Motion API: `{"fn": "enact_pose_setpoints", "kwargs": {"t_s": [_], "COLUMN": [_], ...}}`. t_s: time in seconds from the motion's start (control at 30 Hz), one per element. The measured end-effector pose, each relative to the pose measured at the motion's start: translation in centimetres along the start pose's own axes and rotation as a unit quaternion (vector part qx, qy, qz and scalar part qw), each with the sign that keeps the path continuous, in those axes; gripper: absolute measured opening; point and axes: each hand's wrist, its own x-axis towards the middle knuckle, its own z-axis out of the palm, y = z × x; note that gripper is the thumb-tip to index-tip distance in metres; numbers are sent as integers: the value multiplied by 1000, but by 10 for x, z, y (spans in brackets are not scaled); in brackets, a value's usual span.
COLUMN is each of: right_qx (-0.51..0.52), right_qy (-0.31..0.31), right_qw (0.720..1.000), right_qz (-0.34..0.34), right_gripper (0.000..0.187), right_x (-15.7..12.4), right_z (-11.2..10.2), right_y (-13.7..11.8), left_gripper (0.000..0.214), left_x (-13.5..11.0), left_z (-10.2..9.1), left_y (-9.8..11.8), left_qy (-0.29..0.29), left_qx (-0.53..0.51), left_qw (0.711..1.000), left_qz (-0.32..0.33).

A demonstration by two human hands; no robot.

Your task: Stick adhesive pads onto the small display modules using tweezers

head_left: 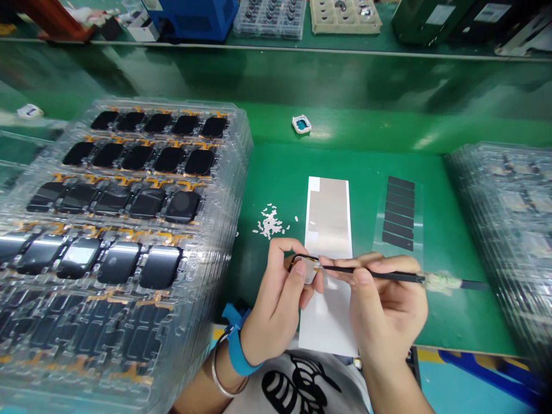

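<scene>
My left hand (278, 305) pinches a small silver-and-black flat part (309, 270) between thumb and fingers, and a blue wrist strap (237, 339) and a metal bangle circle that wrist. My right hand (386, 305) grips black tweezers (371, 272), with their tips at the part's edge. Below my hands lies a white backing sheet (328, 224) bearing a grey-silver film. Small white flakes (270, 223) sit left of it. Black strips on clear film (400, 213) lie to its right.
A tall stack of clear trays (233, 126) holding black watch-like screens with orange flex cables stands left. Another clear tray stack (495, 230) stands right. A small teal-and-white piece (301, 124) lies on the green mat. Trays and a blue machine (194, 17) sit beyond.
</scene>
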Motion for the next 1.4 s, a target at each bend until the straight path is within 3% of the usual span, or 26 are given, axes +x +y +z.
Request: {"fn": "enact_pose_setpoints", "kwargs": {"t_s": [0.97,1.4], "right_qx": [4,36], "right_qy": [10,-6], "right_qw": [1000,999], "right_qz": [11,-9], "right_gripper": [13,17], "right_x": [0,1], "right_z": [1,4], "right_y": [0,-1], "left_gripper": [8,17], "left_x": [0,4], "left_z": [2,1], "left_y": [-1,-2], "left_qy": [4,42], "left_qx": [6,37], "left_qw": [1000,998], "left_qz": [21,21]}}
